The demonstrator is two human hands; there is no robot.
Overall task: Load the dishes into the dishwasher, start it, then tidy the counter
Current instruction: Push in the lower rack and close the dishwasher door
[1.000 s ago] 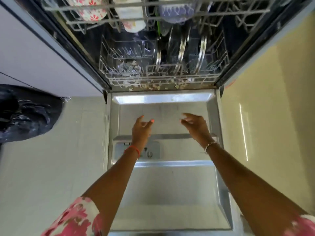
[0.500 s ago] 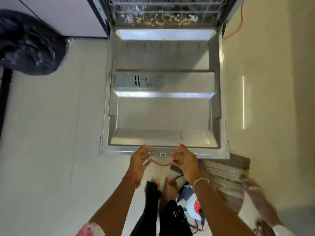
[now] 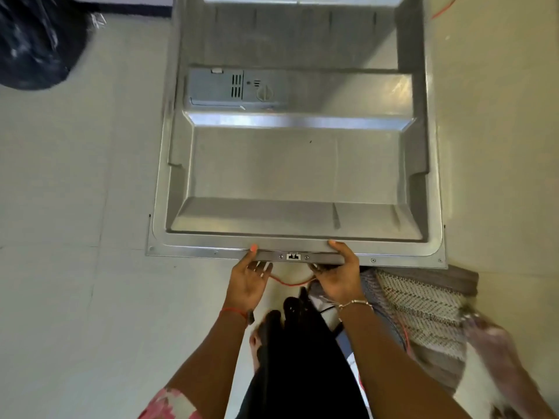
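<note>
- Left hand: palm up, fingers tucked under the near edge of the dishwasher door, thumb on top, pinching the rim.
- Right hand: fingers curled beneath the same edge, thumb over it, just right of the latch.
- Both forearms reach forward; the door lies folded down, open.

No readable text, labels or numbers anywhere.

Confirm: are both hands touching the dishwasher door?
Touching. Head view: the left hand pinches the dishwasher door at its front edge, thumb on top; the right hand wraps that edge beside the latch.
</note>
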